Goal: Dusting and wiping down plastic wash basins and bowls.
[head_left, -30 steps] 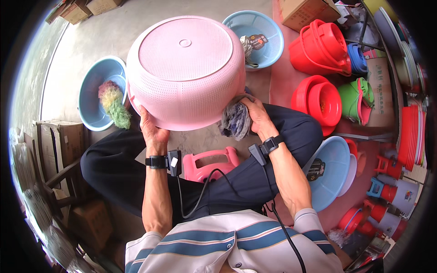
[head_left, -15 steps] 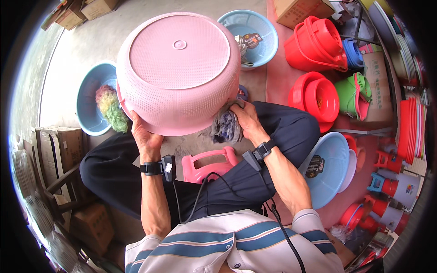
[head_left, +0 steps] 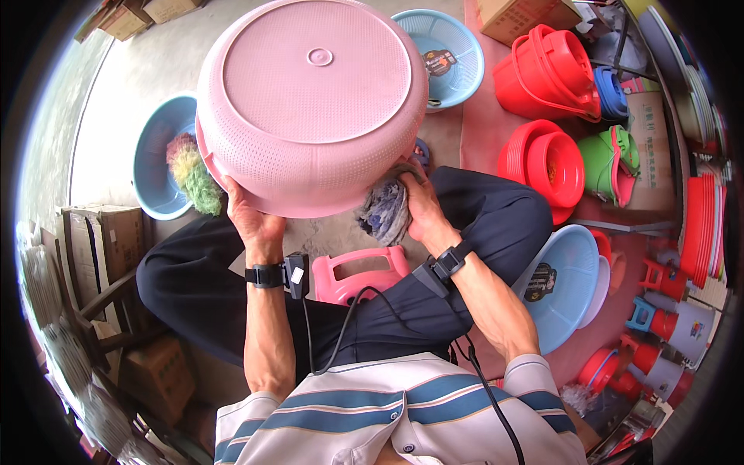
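Observation:
A large pink plastic basin [head_left: 310,167] with a dotted texture is held up in front of me, its round underside facing me. My left hand [head_left: 252,221] grips its near left rim, fingers partly hidden behind the wall. In my right hand [head_left: 422,203] is a bunched grey rag [head_left: 385,211], close against the basin's lower right side; whether it touches is hard to tell. Below the basin, between my legs, stands a small pink plastic stool [head_left: 360,271].
At left, a blue basin [head_left: 164,190] has a multicoloured fluffy duster [head_left: 190,174] in it. A blue strainer basin [head_left: 457,66] lies beyond. Red buckets [head_left: 542,74], red basins [head_left: 554,167], a green bucket [head_left: 604,163] and blue basins [head_left: 570,310] crowd the right; cardboard boxes [head_left: 105,248] stand left.
The pink basin has risen slightly in the picture and looks a little larger. My left hand moves up with it, while my right hand with the rag has shifted slightly right.

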Available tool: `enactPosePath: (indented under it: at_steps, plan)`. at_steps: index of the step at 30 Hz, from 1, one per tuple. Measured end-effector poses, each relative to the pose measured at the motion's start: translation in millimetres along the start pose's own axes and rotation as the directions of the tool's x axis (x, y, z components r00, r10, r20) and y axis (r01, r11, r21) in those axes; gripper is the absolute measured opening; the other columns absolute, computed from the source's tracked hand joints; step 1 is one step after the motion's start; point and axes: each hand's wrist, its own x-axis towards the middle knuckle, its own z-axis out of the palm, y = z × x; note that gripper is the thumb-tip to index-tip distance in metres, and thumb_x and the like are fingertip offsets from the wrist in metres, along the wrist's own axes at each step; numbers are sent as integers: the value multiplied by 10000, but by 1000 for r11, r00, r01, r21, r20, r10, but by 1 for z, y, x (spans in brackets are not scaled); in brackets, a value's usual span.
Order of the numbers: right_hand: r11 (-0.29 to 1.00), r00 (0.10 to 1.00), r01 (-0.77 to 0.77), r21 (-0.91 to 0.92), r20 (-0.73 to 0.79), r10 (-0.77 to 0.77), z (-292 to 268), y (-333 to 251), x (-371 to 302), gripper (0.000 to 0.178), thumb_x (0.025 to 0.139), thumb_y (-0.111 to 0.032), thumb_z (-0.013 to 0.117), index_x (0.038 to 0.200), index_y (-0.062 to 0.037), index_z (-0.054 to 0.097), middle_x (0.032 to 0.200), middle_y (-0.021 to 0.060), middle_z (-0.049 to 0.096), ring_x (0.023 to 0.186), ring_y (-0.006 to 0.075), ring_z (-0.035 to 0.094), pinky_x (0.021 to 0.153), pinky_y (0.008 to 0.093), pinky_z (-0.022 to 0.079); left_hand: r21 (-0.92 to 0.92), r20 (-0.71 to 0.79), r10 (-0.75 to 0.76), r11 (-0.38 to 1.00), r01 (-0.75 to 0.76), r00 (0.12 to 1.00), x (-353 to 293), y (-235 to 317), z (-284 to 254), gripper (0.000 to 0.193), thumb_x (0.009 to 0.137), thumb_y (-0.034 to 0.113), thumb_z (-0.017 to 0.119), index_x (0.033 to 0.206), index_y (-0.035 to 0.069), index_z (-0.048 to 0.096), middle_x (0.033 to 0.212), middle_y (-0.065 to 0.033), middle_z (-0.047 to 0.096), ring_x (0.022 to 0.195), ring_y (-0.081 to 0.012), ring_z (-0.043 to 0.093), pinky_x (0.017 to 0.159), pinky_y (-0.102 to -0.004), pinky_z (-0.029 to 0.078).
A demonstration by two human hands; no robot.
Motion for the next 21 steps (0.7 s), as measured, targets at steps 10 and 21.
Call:
enactPosePath:
  at_steps: [10,21]
  plan:
    - [975,996,-54,-215,59,68,37,47,-38,559,811,-66,669,1302,-23,406,1128,88,555,1037,189,574,909,326,503,-43,-44,-71,997,69,996,0,-6,-17,553,982,442,547,1407,95,483,1410,-62,538,1288,-285,490,1123,-538,333]
    - [951,991,-56,-305,-134,15,-21,-19,11,221,880,-33,598,1085,21,661,960,76,695,891,144,652,813,276,524,-5,-39,-27,1000,27,999,-2,3,-10,536,988,426,544,1401,88,489,1379,-66,562,1266,-282,510,1110,-524,355]
